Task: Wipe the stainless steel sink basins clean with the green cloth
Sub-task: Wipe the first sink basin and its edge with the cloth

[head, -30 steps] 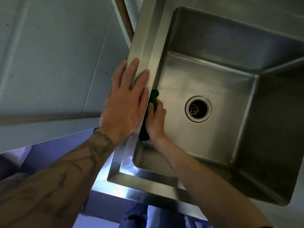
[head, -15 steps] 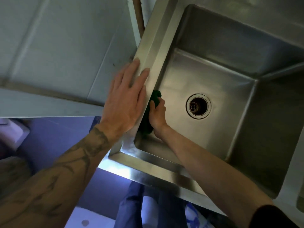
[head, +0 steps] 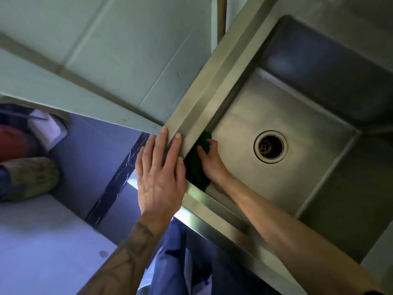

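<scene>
The green cloth [head: 198,165] is bunched low against the left wall of the sink basin [head: 244,124], close to the near-left corner, where wall and floor meet. The right hand [head: 210,161] grasps it with bent fingers and pushes it sideways into the steel. Only the upper edge and the lower fold of the cloth show past the hand. The arm reaches in over the near edge, probably because the wall sits tucked under the overhanging rim [head: 206,99], so it has to be wiped from inside the basin, not from above.

The left hand [head: 160,173] holds nothing. It lies flat with straight fingers on the rim just above the cloth, fingertips pointing to the far side. This looks like a brace: it steadies the person leaning over and gives the wiping hand something to push against.

The drain [head: 270,146] sits to the right of the cloth, apart from it, in the middle of the basin floor. The floor looks dull and streaky there; whether it has been wiped cannot be told. The right and far walls lie in shadow.

Left of the rim are pale wall panels [head: 106,50]. Below them a bluish floor [head: 42,241] shows, and the person's blue trousers [head: 176,262] show at the near edge.
</scene>
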Demonstrator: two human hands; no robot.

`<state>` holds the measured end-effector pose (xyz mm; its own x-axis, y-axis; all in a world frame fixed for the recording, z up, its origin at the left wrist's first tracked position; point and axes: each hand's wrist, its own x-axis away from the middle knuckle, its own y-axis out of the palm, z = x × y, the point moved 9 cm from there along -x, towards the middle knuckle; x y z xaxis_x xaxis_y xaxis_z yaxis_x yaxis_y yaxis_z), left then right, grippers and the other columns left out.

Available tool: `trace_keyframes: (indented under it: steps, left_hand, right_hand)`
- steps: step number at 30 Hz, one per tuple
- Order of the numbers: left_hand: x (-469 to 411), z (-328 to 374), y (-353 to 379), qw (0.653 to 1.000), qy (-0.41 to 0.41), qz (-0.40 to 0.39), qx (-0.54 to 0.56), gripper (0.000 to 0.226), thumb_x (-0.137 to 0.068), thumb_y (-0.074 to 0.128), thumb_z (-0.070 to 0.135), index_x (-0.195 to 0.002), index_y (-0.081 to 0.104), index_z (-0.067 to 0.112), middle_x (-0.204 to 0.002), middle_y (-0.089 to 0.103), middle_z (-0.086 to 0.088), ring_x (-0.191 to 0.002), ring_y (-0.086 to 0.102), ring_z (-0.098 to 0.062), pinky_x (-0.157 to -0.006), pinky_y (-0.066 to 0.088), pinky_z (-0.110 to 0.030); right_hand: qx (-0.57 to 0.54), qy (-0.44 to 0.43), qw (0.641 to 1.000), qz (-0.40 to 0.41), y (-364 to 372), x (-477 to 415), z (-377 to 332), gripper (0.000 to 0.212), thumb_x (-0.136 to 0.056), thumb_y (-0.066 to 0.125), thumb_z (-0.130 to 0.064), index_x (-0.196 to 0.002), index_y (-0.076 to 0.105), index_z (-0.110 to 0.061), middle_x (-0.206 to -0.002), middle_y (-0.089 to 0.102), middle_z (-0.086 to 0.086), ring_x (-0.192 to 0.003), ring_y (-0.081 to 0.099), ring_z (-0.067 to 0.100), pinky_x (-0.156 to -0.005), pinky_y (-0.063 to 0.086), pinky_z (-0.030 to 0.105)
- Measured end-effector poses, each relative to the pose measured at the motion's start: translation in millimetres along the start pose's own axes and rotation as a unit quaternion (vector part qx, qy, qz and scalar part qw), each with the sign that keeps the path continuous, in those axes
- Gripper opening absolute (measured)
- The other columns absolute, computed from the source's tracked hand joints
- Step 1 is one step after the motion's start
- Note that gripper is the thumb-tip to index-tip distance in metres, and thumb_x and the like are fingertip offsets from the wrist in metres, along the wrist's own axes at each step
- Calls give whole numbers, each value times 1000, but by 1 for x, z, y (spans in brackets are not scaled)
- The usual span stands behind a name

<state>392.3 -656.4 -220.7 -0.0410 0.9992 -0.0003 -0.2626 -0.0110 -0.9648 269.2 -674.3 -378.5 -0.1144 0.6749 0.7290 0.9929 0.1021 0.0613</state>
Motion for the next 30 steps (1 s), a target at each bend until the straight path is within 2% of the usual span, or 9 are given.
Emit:
trace_keyframes:
  steps: [4, 7, 11, 13, 16, 19, 23, 26, 30]
  left_hand:
    - [0, -3, 0, 1000, 3, 3, -8, 52, -112, 35, 34, -161, 46, 20, -170, 37, -7, -157, 33, -34, -125, 30, -56]
    - [2, -3, 1, 1000, -4, -5, -9, 52, -112, 36, 35, -162, 44, 21, -172, 34, -5, -157, 31, -33, -128, 26, -53]
    - [1, -4, 2, 1000, -2, -10, -8, 53, -111, 38, 36, -163, 41, 24, -173, 32, -4, -158, 30, -33, -128, 25, -55]
    - [1, -4, 1, 1000, -3, -1, -3, 53, -111, 40, 35, -162, 42, 24, -172, 33, -4, -157, 32, -34, -127, 26, -55]
    - [1, -4, -2, 1000, 1, 14, 6, 51, -111, 42, 34, -160, 46, 22, -170, 37, -5, -155, 35, -35, -126, 28, -54]
    - [1, -2, -3, 1000, 1, 22, -5, 50, -112, 40, 35, -160, 47, 22, -170, 37, -6, -155, 35, -35, -126, 28, -53]
    - [3, 0, -5, 999, 14, 36, -11, 49, -113, 40, 37, -159, 47, 20, -170, 37, -6, -156, 34, -35, -128, 25, -52]
    - [7, 0, -5, 999, 5, 53, -5, 49, -113, 42, 36, -157, 50, 17, -169, 39, -8, -156, 34, -35, -129, 23, -51]
    - [10, 2, -4, 998, -15, 63, -7, 51, -112, 40, 40, -156, 52, 18, -168, 41, -7, -155, 36, -36, -130, 22, -50]
  right_hand:
    - [20, -121, 988, -94, 3, 44, -26, 27, -106, 52, -26, -132, 47, -22, -130, 63, 9, -122, 62, 23, -104, 52, 40]
    - [130, -158, 975, -91, -3, 33, -19, 24, -107, 54, -16, -131, 50, -14, -129, 61, 11, -120, 60, 21, -102, 48, 31]
    - [343, -87, 927, -122, -5, -5, 26, 37, -110, 48, -31, -144, 50, -15, -141, 54, 12, -128, 54, 29, -104, 37, 29]
    - [385, -72, 910, -135, -8, -2, 29, 41, -110, 46, -37, -148, 50, -21, -144, 53, 7, -129, 53, 25, -102, 36, 27]
    - [353, -146, 913, -141, -7, 26, 4, 37, -109, 50, -40, -143, 55, -27, -135, 57, -4, -119, 56, 11, -96, 41, 24]
    - [327, -186, 918, -124, -13, 37, 5, 34, -108, 54, -35, -140, 58, -24, -130, 60, -2, -118, 58, 9, -103, 42, 22]
    - [412, -71, 901, -112, -22, 1, 47, 38, -107, 49, -46, -141, 56, -31, -132, 60, 8, -126, 57, 28, -109, 42, 42]
    - [425, -73, 895, -113, -21, 15, 34, 37, -105, 49, -51, -137, 58, -36, -129, 60, 3, -123, 58, 22, -107, 44, 44]
    - [325, -153, 924, -128, -33, 74, -4, 25, -107, 56, -33, -130, 64, -26, -120, 63, -3, -115, 59, 6, -102, 42, 20]
